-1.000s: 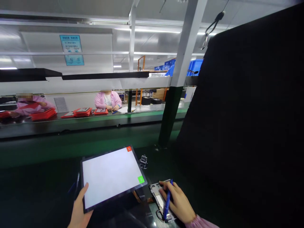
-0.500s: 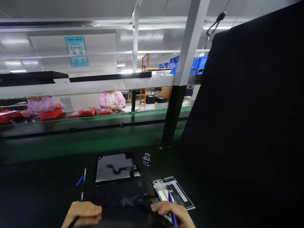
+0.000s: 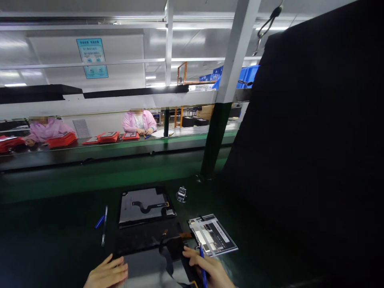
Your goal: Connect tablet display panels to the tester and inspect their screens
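Observation:
A grey-backed display panel with a dark ribbon cable lies in front of me, cut off by the bottom of the view. My left hand rests at its left edge, fingers stretched out flat. On the right side, my right hand has a blue pen tucked in its grip, its fingertips by the panel's upper right corner. Just beyond sits a dark sheet-like piece. Farther off lies a second grey-backed panel with a curved ribbon cable. A circuit-bearing screen module is right of my hand.
A metal tally counter stands behind the module. At left are a clear pen barrel and a blue pen cap. A dark post and a black curtain bound the right. Two people in pink sit across with red stacks.
The panel between my hands has gone from dark and tilted to showing its grey back and ribbon cable. My left fingers have straightened. The view has shifted slightly.

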{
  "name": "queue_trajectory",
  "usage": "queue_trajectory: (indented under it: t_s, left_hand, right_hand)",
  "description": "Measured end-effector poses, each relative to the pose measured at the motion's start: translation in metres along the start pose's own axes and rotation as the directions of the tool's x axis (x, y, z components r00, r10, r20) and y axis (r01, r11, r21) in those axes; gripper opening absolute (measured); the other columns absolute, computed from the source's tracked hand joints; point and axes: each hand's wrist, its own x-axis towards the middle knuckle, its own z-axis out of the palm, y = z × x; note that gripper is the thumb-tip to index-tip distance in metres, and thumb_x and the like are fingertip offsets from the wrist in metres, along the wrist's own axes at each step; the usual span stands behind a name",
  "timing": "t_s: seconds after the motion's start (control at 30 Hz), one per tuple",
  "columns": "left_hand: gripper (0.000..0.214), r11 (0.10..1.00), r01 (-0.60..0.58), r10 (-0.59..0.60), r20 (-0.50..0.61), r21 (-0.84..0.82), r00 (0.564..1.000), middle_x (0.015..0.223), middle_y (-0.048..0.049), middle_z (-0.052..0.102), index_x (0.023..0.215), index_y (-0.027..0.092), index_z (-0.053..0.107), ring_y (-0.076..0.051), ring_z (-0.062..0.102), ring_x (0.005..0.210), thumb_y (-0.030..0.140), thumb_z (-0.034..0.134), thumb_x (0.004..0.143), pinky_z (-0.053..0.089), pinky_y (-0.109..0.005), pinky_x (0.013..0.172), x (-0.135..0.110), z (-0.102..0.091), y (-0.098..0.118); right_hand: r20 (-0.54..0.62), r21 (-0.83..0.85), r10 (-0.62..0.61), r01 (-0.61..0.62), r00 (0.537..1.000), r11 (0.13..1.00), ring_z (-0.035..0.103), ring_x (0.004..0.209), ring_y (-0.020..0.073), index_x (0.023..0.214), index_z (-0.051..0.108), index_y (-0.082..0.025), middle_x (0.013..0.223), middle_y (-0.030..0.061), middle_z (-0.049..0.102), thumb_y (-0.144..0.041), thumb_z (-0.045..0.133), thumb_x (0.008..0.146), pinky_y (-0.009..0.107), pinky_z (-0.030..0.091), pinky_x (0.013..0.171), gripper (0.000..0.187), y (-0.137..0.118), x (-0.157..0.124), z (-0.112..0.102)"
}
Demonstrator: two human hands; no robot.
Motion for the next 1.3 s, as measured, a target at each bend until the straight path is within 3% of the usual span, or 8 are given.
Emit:
queue_trajectory:
  t_s: [0.13, 0.3, 0.4, 0.6, 0.9, 1.1, 1.2, 1.3]
  left_hand:
    - [0.022, 0.882, -0.424, 0.4, 0.149, 0.207, 0.905, 0.096, 0.0032, 0.076, 0.109, 0.036, 0.07, -0.019, 0.072, 0.09, 0.029, 0.058, 0.091, 0.055, -0.036, 0.09, 0.009, -0.013, -0.017]
    - [0.028, 0.883, -0.352, 0.261, 0.298, 0.31, 0.918, 0.109, 0.0014, 0.073, 0.117, 0.036, 0.066, -0.021, 0.065, 0.108, 0.025, 0.051, 0.095, 0.051, -0.041, 0.097, 0.011, -0.025, -0.016]
    - [0.038, 0.862, -0.352, 0.223, 0.351, 0.365, 0.91, 0.115, 0.0011, 0.071, 0.121, 0.034, 0.063, -0.02, 0.06, 0.115, 0.014, 0.048, 0.093, 0.044, -0.041, 0.104, 0.01, -0.026, -0.01]
    - [0.065, 0.801, -0.265, 0.03, 0.406, 0.537, 0.914, 0.129, 0.0005, 0.061, 0.13, 0.037, 0.054, -0.024, 0.048, 0.127, -0.004, 0.037, 0.083, 0.028, -0.06, 0.107, 0.014, -0.023, 0.003]
    - [0.08, 0.8, -0.142, -0.22, 0.506, 0.583, 0.834, 0.138, 0.0021, 0.052, 0.133, 0.038, 0.049, -0.026, 0.04, 0.133, -0.01, 0.029, 0.072, 0.025, -0.066, 0.104, 0.023, -0.026, 0.009]
    - [0.082, 0.81, -0.07, -0.287, 0.499, 0.582, 0.818, 0.138, 0.0036, 0.052, 0.132, 0.039, 0.05, -0.025, 0.039, 0.134, -0.01, 0.029, 0.07, 0.025, -0.065, 0.106, 0.027, -0.025, 0.023]
    - [0.082, 0.828, -0.04, -0.27, 0.462, 0.559, 0.845, 0.139, 0.0052, 0.052, 0.133, 0.04, 0.049, -0.023, 0.042, 0.133, -0.009, 0.03, 0.07, 0.03, -0.058, 0.108, 0.026, -0.029, 0.025]
    - [0.065, 0.858, 0.102, -0.272, 0.275, 0.504, 0.922, 0.137, 0.0007, 0.057, 0.138, 0.035, 0.046, -0.02, 0.054, 0.124, 0.003, 0.035, 0.083, 0.044, -0.039, 0.105, 0.03, -0.028, 0.032]
  right_hand:
    - [-0.302, -0.068, 0.178, -0.207, 0.937, 0.976, 0.073, 0.076, 0.0224, 0.086, 0.07, -0.022, 0.087, 0.0077, 0.075, -0.036, 0.063, 0.085, 0.025, 0.059, 0.071, 0.016, 0.01, -0.003, -0.009]
    - [-0.402, 0.311, 0.546, -0.451, 0.735, 0.836, 0.063, 0.057, 0.0197, 0.095, 0.068, -0.018, 0.06, 0.0032, 0.065, -0.063, 0.041, 0.091, 0.03, 0.053, 0.059, 0.052, 0.007, 0.002, -0.013]
    - [-0.315, 0.419, 0.587, -0.446, 0.746, 0.791, 0.053, 0.053, 0.0166, 0.084, 0.066, -0.018, 0.055, 0.0005, 0.054, -0.07, 0.031, 0.09, 0.028, 0.046, 0.053, 0.062, -0.006, 0.009, -0.003]
    - [-0.179, 0.405, 0.661, -0.558, 0.728, 0.724, 0.047, 0.05, 0.014, 0.058, 0.046, -0.021, 0.053, -0.0029, 0.046, -0.07, 0.055, 0.078, 0.026, 0.039, 0.05, 0.054, -0.013, 0.014, 0.027]
    - [-0.235, 0.205, 0.507, -0.467, 0.829, 0.86, 0.041, 0.049, 0.0126, 0.054, 0.04, -0.021, 0.05, -0.0033, 0.04, -0.06, 0.056, 0.081, 0.025, 0.034, 0.05, 0.051, -0.004, 0.016, 0.031]
    - [-0.216, 0.218, 0.507, -0.465, 0.834, 0.858, 0.041, 0.047, 0.0126, 0.051, 0.041, -0.02, 0.049, -0.0034, 0.04, -0.059, 0.06, 0.079, 0.025, 0.034, 0.048, 0.051, -0.006, 0.015, 0.03]
    - [-0.21, 0.28, 0.539, -0.478, 0.816, 0.832, 0.045, 0.048, 0.0137, 0.053, 0.049, -0.02, 0.049, -0.0025, 0.045, -0.061, 0.063, 0.077, 0.025, 0.036, 0.048, 0.05, -0.006, 0.012, 0.026]
    - [-0.298, 0.356, 0.587, -0.482, 0.753, 0.8, 0.048, 0.045, 0.015, 0.07, 0.062, -0.019, 0.045, -0.0027, 0.048, -0.064, 0.046, 0.088, 0.027, 0.041, 0.052, 0.051, -0.008, 0.017, 0.018]
